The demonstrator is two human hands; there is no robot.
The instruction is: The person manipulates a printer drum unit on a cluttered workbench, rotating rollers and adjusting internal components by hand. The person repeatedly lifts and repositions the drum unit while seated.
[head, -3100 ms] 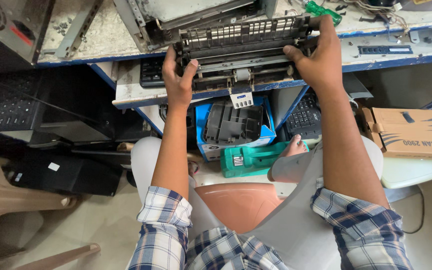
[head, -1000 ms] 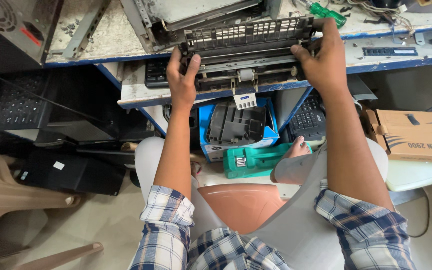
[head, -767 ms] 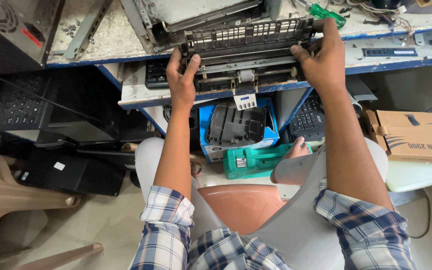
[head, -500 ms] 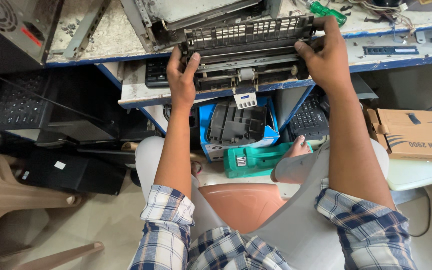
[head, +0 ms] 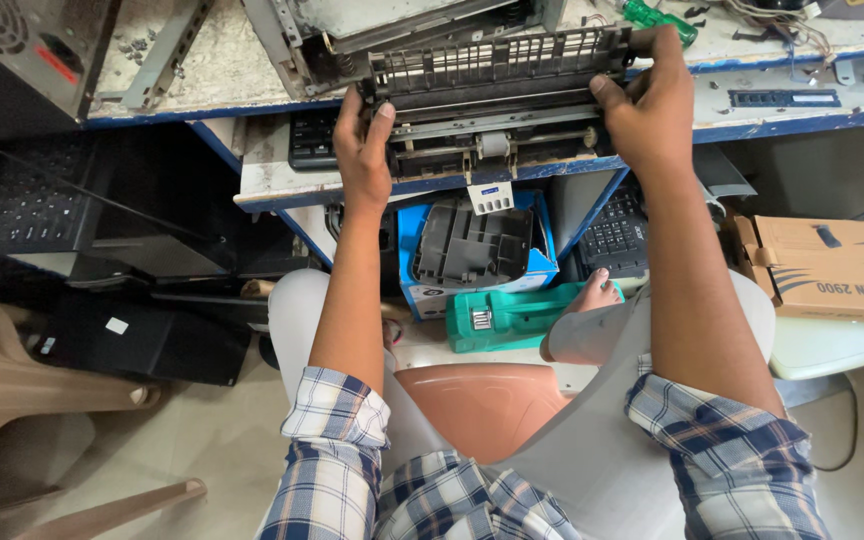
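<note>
While your left hand and right hand grip the 2 ends of the black printer paper-feed assembly at the front edge of the desk, keep it level and pull evenly, judging by its long, ribbed frame, which looks liable to twist. Your left fingers are clamped on its left end, thumb on top; your right fingers are wrapped over its right end. Support the underside so the small roller parts do not snag. A small white tag hangs below the assembly's middle. Under the desk sits a blue carton holding a grey plastic part, with a green box before it. A brown cardboard carton with dark blue print lies at the right.
</note>
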